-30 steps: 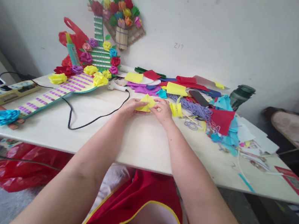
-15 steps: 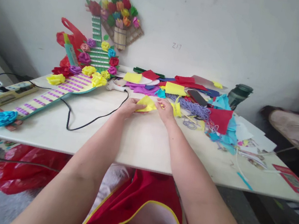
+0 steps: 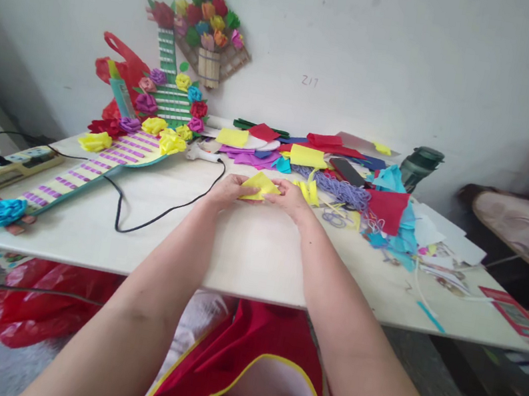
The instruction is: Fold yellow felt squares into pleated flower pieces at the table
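Note:
A small piece of yellow crepe paper (image 3: 260, 186) is held between my two hands, just above the table. My left hand (image 3: 231, 189) pinches its left edge, thumb on top. My right hand (image 3: 290, 200) grips the right edge the same way; the fingers beneath the paper are hidden. More yellow paper strips (image 3: 310, 191) lie right beside my right hand. Behind my hands is a pile of coloured paper, with a yellow sheet (image 3: 308, 157) and a red sheet (image 3: 264, 132) on top. A white glue gun (image 3: 202, 152) rests to the left of my left hand.
A guitar-shaped craft (image 3: 98, 163) with paper flowers lies at left, near a power strip (image 3: 10, 172). A black cord (image 3: 158, 224) loops across the table (image 3: 258, 264). Purple strings (image 3: 341, 190), a dark bottle (image 3: 420, 169) and scraps are on the right. A flower basket craft (image 3: 209, 67) leans on the wall.
My right hand has moved in and taken hold of the yellow paper's right edge, which looks flatter now. My left hand has stayed nearly in place. The view has shifted slightly.

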`<state>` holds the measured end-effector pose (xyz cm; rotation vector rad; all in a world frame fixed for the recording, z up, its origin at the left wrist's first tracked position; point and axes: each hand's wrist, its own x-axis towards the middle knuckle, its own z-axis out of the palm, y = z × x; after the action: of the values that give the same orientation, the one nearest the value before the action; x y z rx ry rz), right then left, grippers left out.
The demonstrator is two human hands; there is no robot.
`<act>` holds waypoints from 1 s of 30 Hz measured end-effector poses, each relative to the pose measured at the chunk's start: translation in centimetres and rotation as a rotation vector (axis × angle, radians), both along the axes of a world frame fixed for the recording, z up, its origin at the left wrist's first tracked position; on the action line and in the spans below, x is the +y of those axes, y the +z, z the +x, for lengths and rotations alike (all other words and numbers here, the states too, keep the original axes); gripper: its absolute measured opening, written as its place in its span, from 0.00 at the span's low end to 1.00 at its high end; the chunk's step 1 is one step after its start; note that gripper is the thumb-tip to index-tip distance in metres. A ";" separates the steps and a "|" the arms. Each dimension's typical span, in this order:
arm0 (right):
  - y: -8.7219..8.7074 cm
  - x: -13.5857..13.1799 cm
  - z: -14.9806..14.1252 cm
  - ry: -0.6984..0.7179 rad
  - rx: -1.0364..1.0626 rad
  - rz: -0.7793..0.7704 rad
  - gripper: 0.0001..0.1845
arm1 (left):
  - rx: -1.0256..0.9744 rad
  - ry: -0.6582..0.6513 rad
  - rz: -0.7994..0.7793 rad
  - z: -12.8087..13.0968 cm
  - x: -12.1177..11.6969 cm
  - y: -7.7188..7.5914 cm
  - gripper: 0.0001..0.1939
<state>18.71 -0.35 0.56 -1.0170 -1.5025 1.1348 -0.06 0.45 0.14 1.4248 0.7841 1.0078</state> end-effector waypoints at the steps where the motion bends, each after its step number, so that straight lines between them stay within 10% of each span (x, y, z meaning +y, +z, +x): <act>1: 0.0 0.0 0.0 -0.008 -0.001 0.004 0.24 | 0.001 -0.001 -0.002 0.0 0.1 -0.1 0.23; 30: 0.3 -1.1 -0.2 0.007 -0.096 -0.082 0.21 | 0.048 0.003 0.008 1.0 -1.3 0.9 0.22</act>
<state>18.55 -1.47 0.85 -1.1367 -1.5470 1.1748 0.96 -0.88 1.04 1.4592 0.8183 0.9830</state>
